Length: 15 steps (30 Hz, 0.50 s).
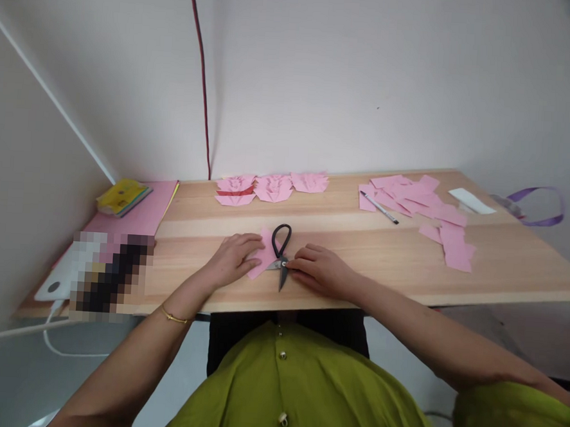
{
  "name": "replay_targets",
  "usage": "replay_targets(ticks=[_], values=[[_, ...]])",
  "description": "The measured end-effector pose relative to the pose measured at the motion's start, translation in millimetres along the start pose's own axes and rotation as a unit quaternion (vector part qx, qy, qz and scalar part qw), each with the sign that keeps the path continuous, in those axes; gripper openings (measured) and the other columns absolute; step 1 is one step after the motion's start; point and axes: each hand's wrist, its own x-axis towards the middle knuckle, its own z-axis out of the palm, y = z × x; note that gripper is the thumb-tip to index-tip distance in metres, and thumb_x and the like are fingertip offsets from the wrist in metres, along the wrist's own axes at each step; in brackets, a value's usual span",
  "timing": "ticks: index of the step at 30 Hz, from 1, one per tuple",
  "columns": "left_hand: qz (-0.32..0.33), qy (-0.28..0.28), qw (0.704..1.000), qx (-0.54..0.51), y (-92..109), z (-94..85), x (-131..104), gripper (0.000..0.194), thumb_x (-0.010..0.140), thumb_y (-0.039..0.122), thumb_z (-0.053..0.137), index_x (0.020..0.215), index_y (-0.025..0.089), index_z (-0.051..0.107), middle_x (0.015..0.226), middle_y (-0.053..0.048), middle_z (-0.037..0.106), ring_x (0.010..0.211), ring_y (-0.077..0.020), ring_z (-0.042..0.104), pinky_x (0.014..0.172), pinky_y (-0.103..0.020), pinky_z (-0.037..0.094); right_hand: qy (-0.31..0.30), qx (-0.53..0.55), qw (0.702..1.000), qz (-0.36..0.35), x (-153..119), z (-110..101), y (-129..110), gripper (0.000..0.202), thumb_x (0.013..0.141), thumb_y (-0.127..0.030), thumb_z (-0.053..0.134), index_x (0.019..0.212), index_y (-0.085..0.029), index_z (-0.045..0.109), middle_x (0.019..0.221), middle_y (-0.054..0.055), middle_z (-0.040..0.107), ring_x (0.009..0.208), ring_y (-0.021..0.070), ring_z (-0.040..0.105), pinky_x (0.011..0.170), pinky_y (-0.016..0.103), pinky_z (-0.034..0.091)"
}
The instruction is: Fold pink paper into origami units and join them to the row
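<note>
A piece of pink paper point(263, 257) lies near the front middle of the wooden table, and the fingers of my left hand point(234, 259) rest on its left side. Black-handled scissors point(281, 242) lie with their blades apart, handles toward the wall, one blade over the paper's lower right part. My right hand point(323, 270) is beside the scissors, its fingertips at their pivot. Its fingers are held close together; whether they grip the scissors is hard to tell.
Folded pink paper pieces point(274, 188) stand in a row by the wall. Loose pink sheets point(418, 199), a pen point(379, 208) and a white strip point(472, 201) lie at the right. A yellow packet point(122, 196) and a white device point(63, 277) are at the left.
</note>
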Motion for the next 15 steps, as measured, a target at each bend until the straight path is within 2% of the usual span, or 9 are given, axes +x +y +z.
replay_targets(ticks=[2, 8, 15], values=[[0.008, 0.008, 1.0, -0.008, -1.8, -0.9, -3.5, 0.035, 0.088, 0.036, 0.05, 0.12, 0.023, 0.055, 0.13, -0.008, 0.054, 0.115, -0.0223, 0.049, 0.097, -0.038, 0.036, -0.002, 0.003, 1.0, 0.002, -0.5, -1.0, 0.5, 0.026, 0.093, -0.03, 0.044, 0.105, -0.017, 0.064, 0.09, 0.01, 0.064, 0.083, 0.0195, 0.056, 0.077, 0.034, 0.047], [0.002, -0.003, 1.0, 0.01, 2.3, 0.0, -5.8, 0.024, 0.089, 0.034, 0.047, 0.104, 0.024, 0.062, 0.131, -0.007, 0.053, 0.115, -0.0233, 0.048, 0.098, -0.04, 0.035, 0.002, 0.022, 1.0, -0.001, 4.7, 1.9, -1.9, 0.026, 0.093, -0.029, 0.044, 0.107, -0.017, 0.063, 0.09, 0.011, 0.064, 0.085, 0.0196, 0.056, 0.078, 0.035, 0.048], [0.011, 0.006, 1.0, 0.013, 2.3, -0.2, -5.9, 0.023, 0.09, 0.034, 0.046, 0.103, 0.024, 0.061, 0.131, -0.007, 0.053, 0.115, -0.0235, 0.048, 0.096, -0.04, 0.035, -0.008, 0.024, 1.0, -0.009, 3.2, 1.3, -4.3, 0.025, 0.093, -0.029, 0.044, 0.104, -0.018, 0.064, 0.09, 0.01, 0.064, 0.084, 0.0189, 0.057, 0.076, 0.033, 0.048]])
